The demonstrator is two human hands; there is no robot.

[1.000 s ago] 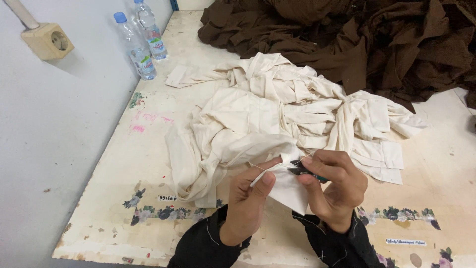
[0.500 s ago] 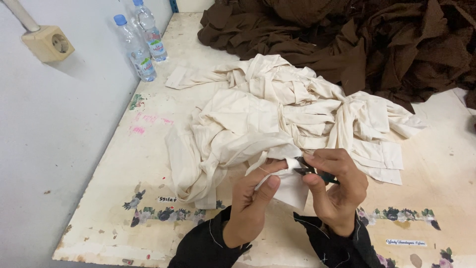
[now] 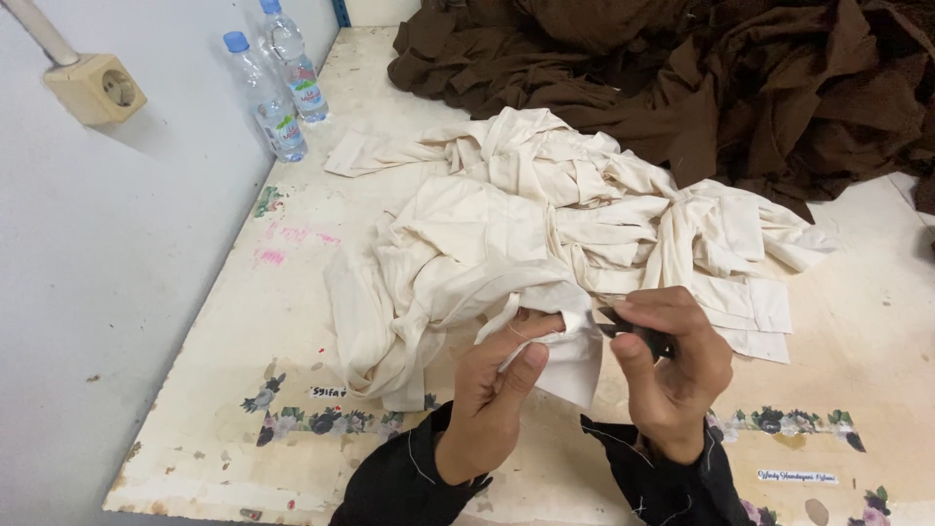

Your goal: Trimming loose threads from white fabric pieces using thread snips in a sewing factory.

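A heap of cream cloth pieces (image 3: 545,224) lies in the middle of a worn pale table (image 3: 282,292). My left hand (image 3: 502,394) pinches a folded edge of one cream piece (image 3: 570,356) near the front. My right hand (image 3: 667,370) holds a small dark cutting tool (image 3: 633,333) with its tip against that same edge. Both wrists wear black sleeves.
A large pile of dark brown fabric (image 3: 701,78) covers the back right of the table. Two plastic water bottles (image 3: 278,83) stand at the back left against a white wall, beside a beige wall socket (image 3: 97,88). Floral stickers line the table's front edge (image 3: 321,419).
Both hands have shifted slightly while working the same cream edge; the tool stays at the cloth. The piles have not moved.
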